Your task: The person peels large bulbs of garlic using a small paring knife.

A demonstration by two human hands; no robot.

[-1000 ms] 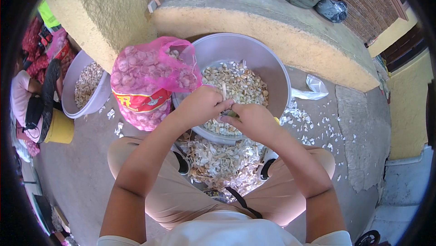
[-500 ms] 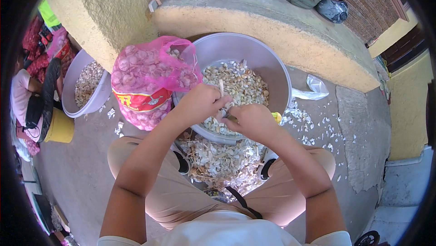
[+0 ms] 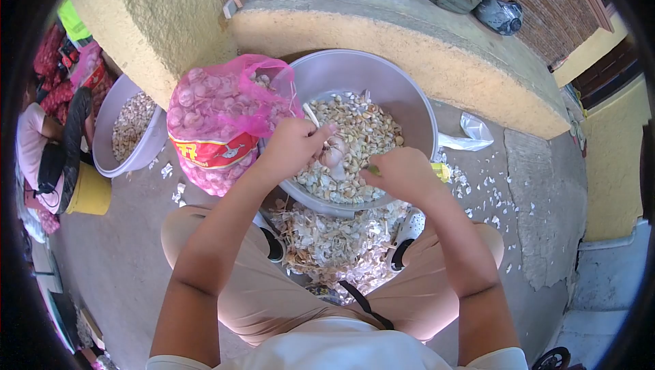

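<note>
My left hand (image 3: pixel 295 148) is closed around a garlic bulb (image 3: pixel 332 152), its pale stem pointing up past the thumb. A little to the right, my right hand (image 3: pixel 401 173) grips a knife by its yellow handle (image 3: pixel 441 172), whose end sticks out behind the fist; the blade is hard to make out. Both hands are over a large pale purple tub (image 3: pixel 372 63) holding many loose garlic cloves (image 3: pixel 365 124). Left of the tub stands a pink mesh sack (image 3: pixel 208 107) full of garlic bulbs, its top loose near my left hand.
Garlic skins (image 3: pixel 334 240) are heaped between my feet, with scraps on the floor to the right. A plastic bag (image 3: pixel 471 134) lies beside the tub. At left a person (image 3: pixel 44 138) sits by another clove-filled tub (image 3: pixel 153 134). Behind runs a concrete ledge (image 3: pixel 389 42) with bags.
My hands have moved apart: the left slightly left and back, the right to the right. The garlic bulb in my left hand now shows clearly, its stem tilted left.
</note>
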